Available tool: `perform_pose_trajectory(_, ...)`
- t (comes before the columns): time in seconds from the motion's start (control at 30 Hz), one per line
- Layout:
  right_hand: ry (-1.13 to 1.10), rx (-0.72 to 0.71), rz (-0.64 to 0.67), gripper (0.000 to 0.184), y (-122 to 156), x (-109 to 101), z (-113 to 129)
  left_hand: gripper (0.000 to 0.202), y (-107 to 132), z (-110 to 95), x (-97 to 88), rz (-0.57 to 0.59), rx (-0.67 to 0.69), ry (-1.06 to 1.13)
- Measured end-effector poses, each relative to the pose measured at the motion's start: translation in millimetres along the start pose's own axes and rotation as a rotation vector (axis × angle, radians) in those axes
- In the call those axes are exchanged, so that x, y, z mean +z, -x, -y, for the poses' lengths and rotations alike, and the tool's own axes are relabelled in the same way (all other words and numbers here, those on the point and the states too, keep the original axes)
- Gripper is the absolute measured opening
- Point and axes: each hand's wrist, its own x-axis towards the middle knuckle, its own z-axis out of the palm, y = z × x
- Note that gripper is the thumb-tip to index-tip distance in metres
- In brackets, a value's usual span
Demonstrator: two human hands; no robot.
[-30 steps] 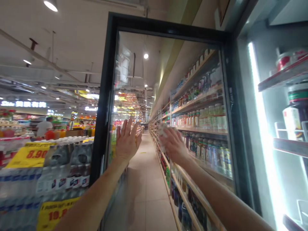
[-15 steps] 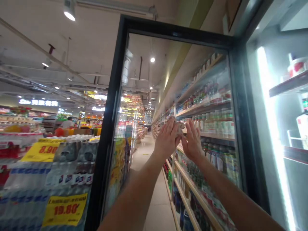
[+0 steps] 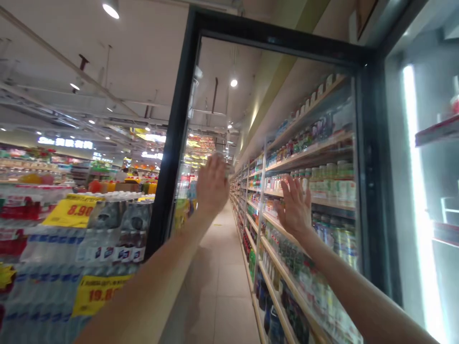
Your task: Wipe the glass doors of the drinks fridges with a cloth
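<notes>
A dark-framed glass door stands swung open in front of me. My left hand is raised at the left part of the pane, holding a crumpled pale cloth whose edge peeks out beside the fingers; most of the cloth is hidden behind the hand. At the right part of the pane is my right hand, fingers apart, palm toward the glass, with nothing in it. Whether the right palm touches the glass I cannot tell.
The lit cooler interior lies to the right of the door frame. Stacked water bottle packs with yellow price signs stand at the left. Through the glass, shelves of bottles line a tiled aisle.
My left hand has moved left across the pane with the cloth, away from my right hand. The right hand has shifted slightly right, and the view has also shifted a little.
</notes>
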Motion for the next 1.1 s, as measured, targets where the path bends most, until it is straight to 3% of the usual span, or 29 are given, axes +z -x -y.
perform_pose_trajectory(0.1, 0.003, 0.017, 0.009, 0.060, 1.1, 0.9, 1.5, 0.040, 19.1, -48.6, 23.0, 0.132, 0.347, 0.059)
perform_pose_trajectory(0.17, 0.012, 0.028, 0.017, 0.059, 1.1, 1.7, 2.2, 0.040, 16.9, -56.4, 28.9, 0.182, 0.469, 0.060)
perform_pose_trajectory(0.2, 0.016, 0.030, 0.019, 0.058, 1.0, 2.0, 2.2, 0.041, 10.6, -50.6, 27.9, 0.188, 0.464, 0.051)
perform_pose_trajectory(0.27, 0.019, 0.031, 0.022, 0.057, 0.8, 3.0, 2.0, 0.043, -8.4, -26.2, 20.8, 0.154, 0.306, 0.020)
perform_pose_trajectory(0.33, 0.018, 0.028, 0.023, 0.058, 0.9, 4.3, 1.5, 0.045, -26.1, -0.9, 13.6, 0.078, 0.057, -0.012)
perform_pose_trajectory(0.4, 0.014, 0.029, 0.024, 0.058, 1.2, 6.0, 0.9, 0.047, -30.4, 7.4, 12.0, 0.029, -0.096, -0.029)
perform_pose_trajectory(0.43, 0.010, 0.029, 0.021, 0.058, 1.5, 6.9, 0.6, 0.047, -25.7, 2.9, 13.8, 0.034, -0.095, -0.028)
perform_pose_trajectory(0.5, 0.001, 0.029, 0.009, 0.057, 1.9, 8.5, 0.2, 0.046, -5.8, -18.4, 20.4, 0.087, 0.068, 0.001)
perform_pose_trajectory(0.57, -0.012, 0.032, 0.000, 0.056, 2.1, 9.7, -0.1, 0.044, 16.7, -41.3, 27.4, 0.164, 0.355, 0.044)
perform_pose_trajectory(0.63, -0.017, 0.034, -0.013, 0.056, 2.3, 10.6, -0.1, 0.044, 28.0, -48.4, 30.5, 0.202, 0.552, 0.063)
perform_pose_trajectory(0.67, -0.016, 0.031, -0.020, 0.056, 2.4, 10.9, 0.0, 0.044, 27.3, -43.8, 30.0, 0.198, 0.559, 0.057)
perform_pose_trajectory(0.7, -0.013, 0.029, -0.024, 0.057, 2.5, 11.1, 0.2, 0.045, 22.9, -34.8, 28.4, 0.175, 0.492, 0.039)
perform_pose_trajectory(0.83, -0.008, 0.038, -0.018, 0.059, 2.8, 10.9, 0.5, 0.048, -1.1, 2.8, 22.3, 0.007, -0.019, -0.028)
perform_pose_trajectory(0.9, -0.010, 0.043, -0.013, 0.058, 2.6, 10.3, 0.1, 0.048, 3.8, -2.8, 23.6, 0.007, -0.057, -0.010)
perform_pose_trajectory(1.03, -0.015, 0.027, -0.030, 0.056, 2.2, 9.7, -1.3, 0.047, 41.1, -42.4, 28.0, 0.170, 0.402, 0.073)
perform_pose_trajectory(1.1, -0.019, 0.024, -0.040, 0.055, 2.3, 10.0, -1.6, 0.046, 49.4, -42.7, 25.6, 0.211, 0.545, 0.075)
